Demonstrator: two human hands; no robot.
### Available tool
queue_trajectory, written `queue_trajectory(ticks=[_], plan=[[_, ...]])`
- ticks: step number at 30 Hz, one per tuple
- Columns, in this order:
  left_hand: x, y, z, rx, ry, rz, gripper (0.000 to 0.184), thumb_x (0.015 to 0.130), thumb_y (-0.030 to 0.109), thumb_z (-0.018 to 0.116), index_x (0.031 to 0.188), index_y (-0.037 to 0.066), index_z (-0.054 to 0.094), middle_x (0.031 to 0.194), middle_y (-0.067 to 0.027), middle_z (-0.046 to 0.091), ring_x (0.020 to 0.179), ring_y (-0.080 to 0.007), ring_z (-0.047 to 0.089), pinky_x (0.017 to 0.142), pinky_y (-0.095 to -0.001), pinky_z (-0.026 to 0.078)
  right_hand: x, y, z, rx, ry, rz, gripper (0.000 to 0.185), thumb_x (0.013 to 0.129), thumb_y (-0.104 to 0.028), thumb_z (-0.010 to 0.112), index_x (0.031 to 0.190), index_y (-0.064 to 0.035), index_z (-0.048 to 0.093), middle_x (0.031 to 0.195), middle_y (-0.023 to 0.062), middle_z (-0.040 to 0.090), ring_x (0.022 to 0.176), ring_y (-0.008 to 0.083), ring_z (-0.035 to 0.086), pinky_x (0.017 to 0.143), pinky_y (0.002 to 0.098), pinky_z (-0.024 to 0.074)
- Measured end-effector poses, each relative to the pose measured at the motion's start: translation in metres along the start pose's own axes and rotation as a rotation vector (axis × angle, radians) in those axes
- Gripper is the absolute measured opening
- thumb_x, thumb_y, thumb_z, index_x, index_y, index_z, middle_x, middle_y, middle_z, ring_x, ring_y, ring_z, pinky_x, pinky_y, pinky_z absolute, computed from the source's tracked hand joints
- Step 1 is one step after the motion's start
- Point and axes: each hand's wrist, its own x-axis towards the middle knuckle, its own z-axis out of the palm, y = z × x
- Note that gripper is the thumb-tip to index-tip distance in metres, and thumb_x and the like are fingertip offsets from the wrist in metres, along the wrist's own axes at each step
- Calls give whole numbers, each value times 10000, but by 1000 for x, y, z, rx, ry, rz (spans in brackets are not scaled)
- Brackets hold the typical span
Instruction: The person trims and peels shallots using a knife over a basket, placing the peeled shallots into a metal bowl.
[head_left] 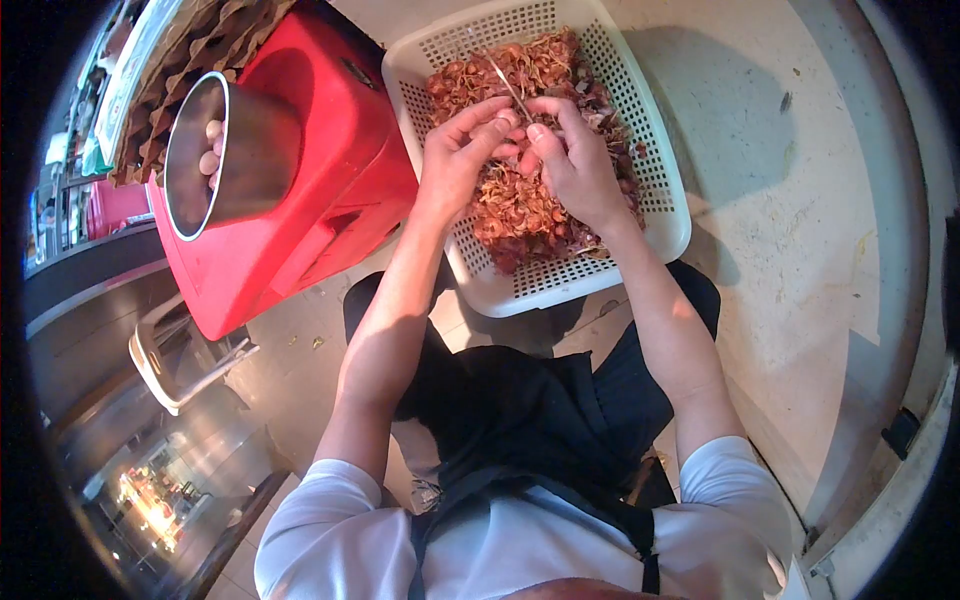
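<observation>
Both my hands meet over a white perforated plastic basket (660,150) heaped with reddish-brown shallots (510,205) and their dry skins. My right hand (575,160) is closed round a small knife (505,82), whose thin blade points up and away to the left. Close beside it, my left hand (460,155) pinches a small pinkish shallot (508,117) between thumb and fingers. The fingers cover most of that shallot and the knife's handle.
Left of the basket, a steel pot (255,150) with several pale bulbs (211,150) stands on a red plastic stool (335,120). Brown cardboard egg trays (175,80) are stacked behind the pot. A pale wall (790,200) rises along the right side.
</observation>
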Motion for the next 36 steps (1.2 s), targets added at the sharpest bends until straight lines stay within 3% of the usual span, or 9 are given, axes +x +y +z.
queue_trajectory(ticks=[2, 8, 17, 23, 29, 36], plan=[[1, 0, -1, -33, 1, -1, 373, 925, 143, 625, 1233, -59, 563, 1004, -104, 672, 842, -143, 652, 742, -257, 549, -1, -9, -4, 32, -1, 90, 324, 953, -149, 525, 1244, -22, 466, 678, 58, 627, 608, 134, 631, 588, 298, 509], [2, -4, -4, -106, 5, 15, 311, 911, 105, 635, 1169, -48, 552, 1009, -90, 640, 868, -148, 645, 763, -272, 559, -4, -10, 0, 2, -104, 22, 336, 960, -155, 507, 1256, -7, 450, 688, 59, 636, 592, 116, 607, 563, 279, 490], [0, -3, -3, -113, -10, -1, 263, 908, 89, 638, 1120, -55, 581, 1030, -100, 646, 892, -151, 650, 778, -271, 558, -1, -4, 3, -7, -48, -14, 238, 962, -134, 506, 1158, 1, 488, 715, 72, 642, 599, 122, 614, 552, 287, 494], [1, 1, -3, -172, -33, -32, 254, 934, 77, 597, 1157, -44, 576, 1043, -95, 645, 933, -164, 644, 798, -282, 553, -1, -8, -3, 102, -11, 125, 231, 962, -137, 509, 1152, -5, 499, 766, 81, 643, 630, 122, 625, 565, 283, 499], [0, 1, -3, -165, -38, -33, 248, 950, 81, 573, 1169, -36, 573, 1047, -92, 644, 938, -164, 636, 810, -288, 545, -2, -15, -6, 83, -130, 97, 270, 956, -129, 511, 1197, -11, 480, 709, 65, 631, 616, 109, 616, 550, 267, 477], [-1, 4, -5, -177, -39, -51, 243, 947, 70, 572, 1163, -41, 587, 1045, -94, 647, 934, -162, 635, 826, -296, 542, -5, -11, 2, 45, -84, -10, 257, 958, -135, 515, 1185, -20, 477, 652, 56, 622, 576, 112, 605, 541, 275, 476]])
